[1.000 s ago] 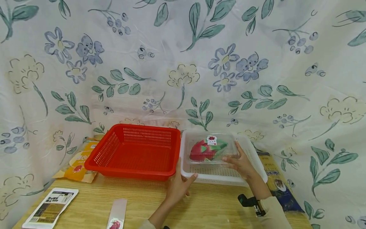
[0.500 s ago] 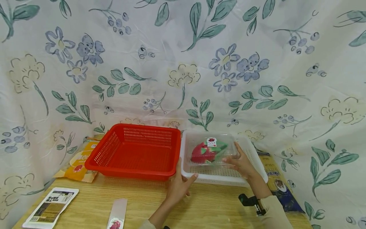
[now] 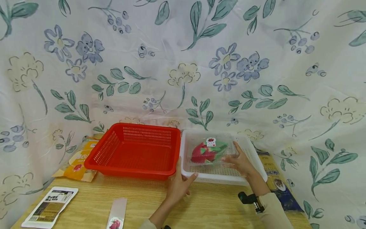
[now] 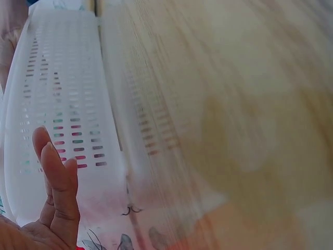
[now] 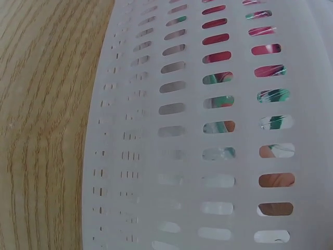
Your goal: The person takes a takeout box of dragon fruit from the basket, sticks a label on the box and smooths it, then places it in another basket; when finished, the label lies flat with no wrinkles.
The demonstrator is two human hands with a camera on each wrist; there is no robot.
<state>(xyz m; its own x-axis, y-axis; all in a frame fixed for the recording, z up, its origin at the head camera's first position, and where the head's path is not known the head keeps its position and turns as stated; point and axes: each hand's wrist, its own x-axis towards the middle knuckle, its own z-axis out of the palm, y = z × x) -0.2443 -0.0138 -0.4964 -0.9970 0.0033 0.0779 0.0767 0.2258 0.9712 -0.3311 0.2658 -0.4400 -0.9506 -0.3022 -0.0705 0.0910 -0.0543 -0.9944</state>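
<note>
Floral cloth point(image 3: 183, 63) backs the whole scene; wooden table point(image 3: 85, 206) in front. Red basket point(image 3: 134, 152) sits at 10 o'clock from the hands, touching or just beside the white basket point(image 3: 254, 152) at 12 o'clock. Orange packet point(image 3: 77, 160) lies partly under the red basket's left end; dark packet point(image 3: 274, 183) at the white basket's right.

Clear clamshell box point(image 3: 210, 149), dragon fruit inside, sits in the white basket, long axis running 9-to-3.

Right hand point(image 3: 241, 162): fingers spread wide against the box's right end, thumb along its near edge. This hand is the nearer one. Left hand point(image 3: 179, 186): open, fingers straight, resting against the white basket's near left corner, box at its 1 o'clock.
</note>
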